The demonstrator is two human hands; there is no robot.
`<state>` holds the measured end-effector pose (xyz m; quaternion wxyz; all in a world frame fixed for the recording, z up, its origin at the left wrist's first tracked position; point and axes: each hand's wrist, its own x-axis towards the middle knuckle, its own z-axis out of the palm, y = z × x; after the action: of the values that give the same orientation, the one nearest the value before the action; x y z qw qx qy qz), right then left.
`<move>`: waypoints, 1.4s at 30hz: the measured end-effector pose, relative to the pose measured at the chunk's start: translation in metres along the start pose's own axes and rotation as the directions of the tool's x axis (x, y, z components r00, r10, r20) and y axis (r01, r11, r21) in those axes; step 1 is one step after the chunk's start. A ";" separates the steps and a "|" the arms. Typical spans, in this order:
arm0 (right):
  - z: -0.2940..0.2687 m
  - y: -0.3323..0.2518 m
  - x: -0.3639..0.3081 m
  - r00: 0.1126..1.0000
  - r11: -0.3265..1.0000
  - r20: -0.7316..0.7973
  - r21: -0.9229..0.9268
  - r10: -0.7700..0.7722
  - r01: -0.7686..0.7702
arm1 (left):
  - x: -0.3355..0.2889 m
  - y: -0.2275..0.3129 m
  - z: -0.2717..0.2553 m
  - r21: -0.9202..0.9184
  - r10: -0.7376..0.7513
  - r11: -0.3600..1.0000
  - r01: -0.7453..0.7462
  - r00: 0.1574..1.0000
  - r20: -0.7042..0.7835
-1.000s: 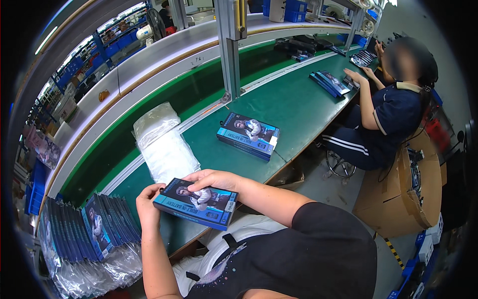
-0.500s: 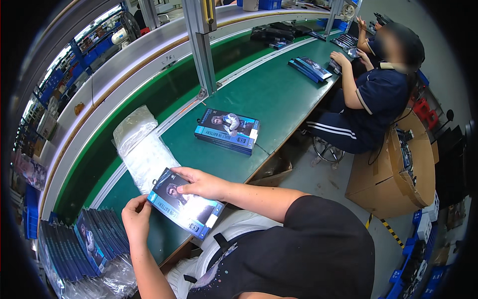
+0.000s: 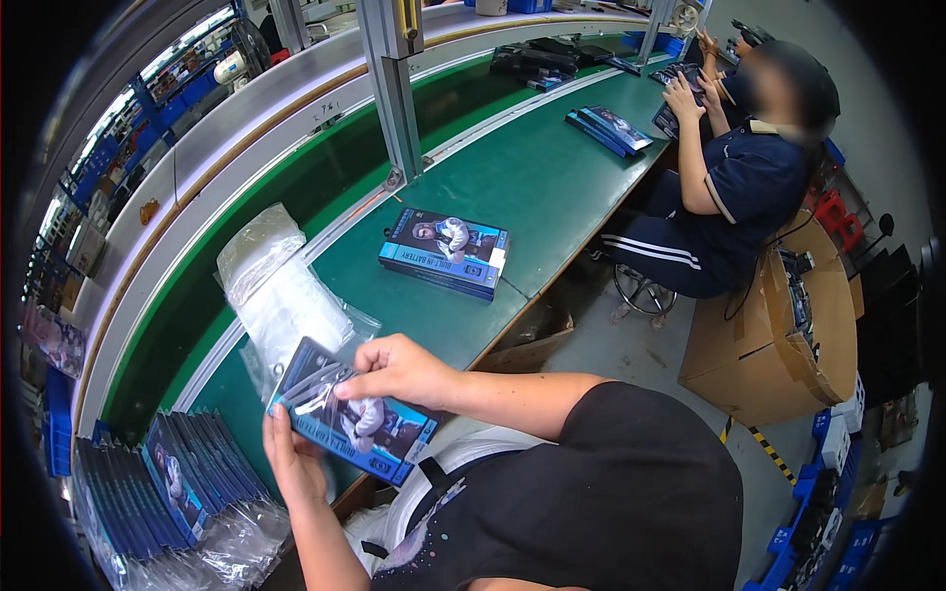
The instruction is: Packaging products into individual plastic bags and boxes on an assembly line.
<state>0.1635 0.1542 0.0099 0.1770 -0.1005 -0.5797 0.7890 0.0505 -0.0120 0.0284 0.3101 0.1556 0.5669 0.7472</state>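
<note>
A flat black-and-blue printed box [image 3: 379,433] is tilted over the near edge of the green table, in front of my body. Clear plastic film [image 3: 313,382] lies in shiny folds over its upper left end. My left hand [image 3: 296,463] holds the box by its lower left side, thumb at the edge and fingers partly hidden beneath. Across the box's upper side, my right hand [image 3: 404,374] pinches the film, its thumb against the printed face. Just beyond the box lies a stack of white clear plastic bags [image 3: 291,310].
A stack of similar boxes [image 3: 443,251] sits on the green table [image 3: 483,192]. At lower left, several boxes [image 3: 187,473] stand upright beside crumpled plastic [image 3: 236,542]. A metal post [image 3: 394,118] rises behind. A co-worker [image 3: 754,187] sits at right near a large carton [image 3: 734,364].
The box has shifted slightly down and left, and clear film now covers its upper left end. My right hand has slid left along it; my left hand has moved under its side.
</note>
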 end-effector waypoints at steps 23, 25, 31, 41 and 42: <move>0.025 -0.062 -0.019 0.595 0.505 0.035 -0.491 -0.803 0.710 | -0.036 0.022 0.011 -0.110 -0.177 0.954 0.279 0.820 0.545; 0.031 -0.056 -0.019 0.658 0.465 0.239 -0.540 -0.714 0.701 | -0.033 0.017 0.019 -0.320 -0.261 0.836 0.445 0.837 0.482; 0.063 -0.023 -0.024 0.557 0.582 0.655 -0.213 -0.511 0.785 | -0.029 -0.009 0.000 -0.489 -0.019 0.829 0.271 0.888 0.460; 0.001 -0.026 0.011 0.846 0.686 -0.007 -0.588 -0.534 0.428 | -0.050 0.031 -0.026 -0.319 -0.034 0.945 0.077 0.990 0.137; -0.002 -0.024 0.013 0.935 0.863 -0.034 -0.398 -0.352 0.311 | -0.054 0.039 -0.029 -0.256 0.020 0.967 0.003 0.996 0.084</move>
<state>0.1561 0.1678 0.0330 0.3171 -0.0736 -0.7221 0.6104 0.0630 -0.0745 0.0626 0.3485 0.1488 0.4510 0.8081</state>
